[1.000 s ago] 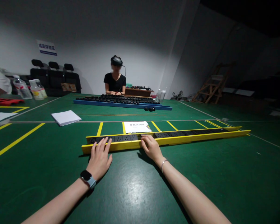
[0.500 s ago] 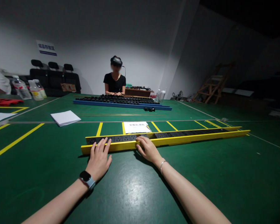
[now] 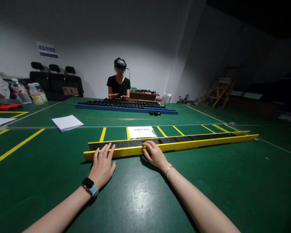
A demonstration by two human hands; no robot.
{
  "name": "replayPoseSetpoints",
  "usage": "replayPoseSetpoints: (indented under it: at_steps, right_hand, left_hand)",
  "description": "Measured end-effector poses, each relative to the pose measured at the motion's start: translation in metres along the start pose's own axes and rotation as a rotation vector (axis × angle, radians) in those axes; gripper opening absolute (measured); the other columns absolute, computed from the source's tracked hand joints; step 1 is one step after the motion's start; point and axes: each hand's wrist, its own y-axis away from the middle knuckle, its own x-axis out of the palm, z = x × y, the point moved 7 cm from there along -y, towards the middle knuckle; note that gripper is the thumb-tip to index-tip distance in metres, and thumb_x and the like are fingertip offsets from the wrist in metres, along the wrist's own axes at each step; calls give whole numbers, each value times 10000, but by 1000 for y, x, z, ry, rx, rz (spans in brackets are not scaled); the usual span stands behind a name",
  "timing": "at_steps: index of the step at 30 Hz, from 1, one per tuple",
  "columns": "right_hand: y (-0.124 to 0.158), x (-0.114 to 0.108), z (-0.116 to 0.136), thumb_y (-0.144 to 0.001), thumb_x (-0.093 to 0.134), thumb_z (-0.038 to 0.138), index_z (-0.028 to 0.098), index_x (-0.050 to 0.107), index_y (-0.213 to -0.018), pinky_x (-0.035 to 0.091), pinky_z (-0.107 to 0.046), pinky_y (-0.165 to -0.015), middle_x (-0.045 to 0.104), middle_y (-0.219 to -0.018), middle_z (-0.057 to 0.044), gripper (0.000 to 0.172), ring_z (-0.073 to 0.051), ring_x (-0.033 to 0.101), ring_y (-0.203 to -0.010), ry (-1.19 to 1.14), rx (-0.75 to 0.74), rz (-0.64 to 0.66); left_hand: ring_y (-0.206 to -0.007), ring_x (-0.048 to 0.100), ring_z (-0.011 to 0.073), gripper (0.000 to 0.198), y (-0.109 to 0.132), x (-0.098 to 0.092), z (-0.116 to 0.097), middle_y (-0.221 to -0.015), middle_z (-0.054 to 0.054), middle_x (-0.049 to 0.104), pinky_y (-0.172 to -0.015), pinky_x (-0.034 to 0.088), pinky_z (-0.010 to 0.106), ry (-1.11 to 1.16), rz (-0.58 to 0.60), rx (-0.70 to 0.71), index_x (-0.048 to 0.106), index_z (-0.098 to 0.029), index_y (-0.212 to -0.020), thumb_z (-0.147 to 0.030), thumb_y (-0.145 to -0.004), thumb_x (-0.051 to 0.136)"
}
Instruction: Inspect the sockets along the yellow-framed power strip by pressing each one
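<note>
The long yellow channel-shaped rail (image 3: 128,151), carrying a row of black rectangular socket modules (image 3: 131,143), lies just beyond our hands on the green table (image 3: 135,187), its long axis running left to right, the right end slanting slightly farther away. Our left hand (image 3: 102,164) touches it near its left end, fingers loosely spread over the near wall, gripping nothing we can see. Our right hand (image 3: 155,155) sits left of the rail's middle, fingers bent and close together at the near wall; we cannot tell whether they pinch a module. It is the nearer hand to the long right stretch. Just past the rail lies a white printed paper sheet (image 3: 140,132).
</note>
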Motion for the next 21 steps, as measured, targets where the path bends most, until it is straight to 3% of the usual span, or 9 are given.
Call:
replayPoseSetpoints:
  at_steps: [21]
  right_hand:
    - [0,0,-11,-950,472,276,173,578,-1130,470,-396,-858,620,-1064,-120,232,-249,573,-950,180,130,-39]
  left_hand:
    - [-1347,377,308,605,0,0,0,-1435,173,456,-1140,218,533,-8,-5,10,337,-123,-1446,-277,-869,436]
